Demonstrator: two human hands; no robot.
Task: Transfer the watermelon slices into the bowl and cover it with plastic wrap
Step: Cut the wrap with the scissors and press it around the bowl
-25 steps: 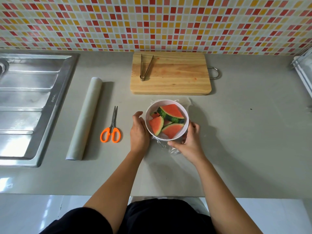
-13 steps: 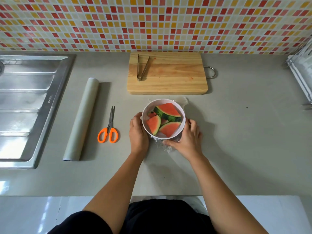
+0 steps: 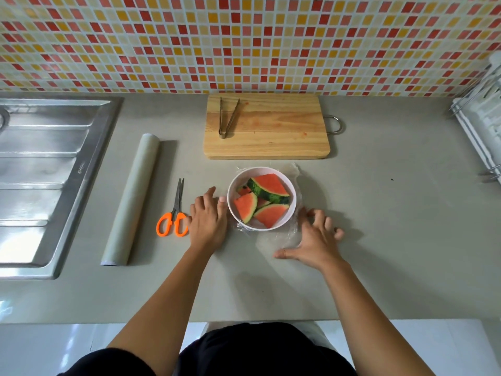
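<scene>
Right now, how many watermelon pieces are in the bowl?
5 showing: big back slice, left slice, front slice, small back-left piece, middle piece mostly covered. More may hide underneath.

1. the back wall (image 3: 244,42) is a mosaic of small red, orange, yellow and cream tiles.
2. a plain grey counter (image 3: 401,240) runs below it.
3. a steel sink (image 3: 40,172) with a ribbed drainboard is set in at the left, catching bright light.
4. a wire rack (image 3: 485,123) stands at the right edge.
5. a glossy white surface (image 3: 54,346) shows below the counter's front.
</scene>
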